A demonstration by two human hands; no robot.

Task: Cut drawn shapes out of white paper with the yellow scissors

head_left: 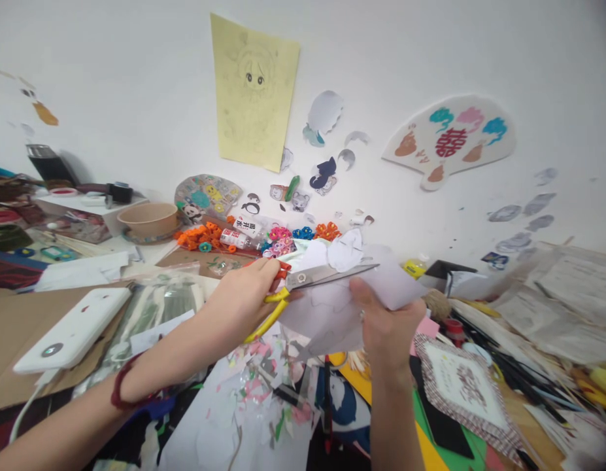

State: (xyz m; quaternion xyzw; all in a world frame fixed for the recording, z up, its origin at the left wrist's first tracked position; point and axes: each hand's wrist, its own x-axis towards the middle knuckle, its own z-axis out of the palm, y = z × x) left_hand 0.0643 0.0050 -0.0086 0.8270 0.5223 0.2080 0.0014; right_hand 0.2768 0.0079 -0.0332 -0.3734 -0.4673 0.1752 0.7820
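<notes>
My left hand [246, 288], with a dark red band on its wrist, is closed round the yellow handles of a pair of scissors [327, 275]. The blades point right and lie across a white sheet of paper [322, 320] with faint drawn lines. My right hand [388, 320] grips that sheet from its right side, thumb on top near the blade tips. A part-cut flap of the paper [346, 251] stands up behind the blades. Below both hands, many paper scraps [263, 379] in white, pink and green lie over a white sheet.
A white power bank [72, 330] with a cable lies on cardboard at left. Behind it stands a tan bowl [148, 219]. Orange and pink craft flowers [202, 237] and a bottle lie by the wall. At right are a framed card [467, 389], a black phone [444, 425] and dark rods.
</notes>
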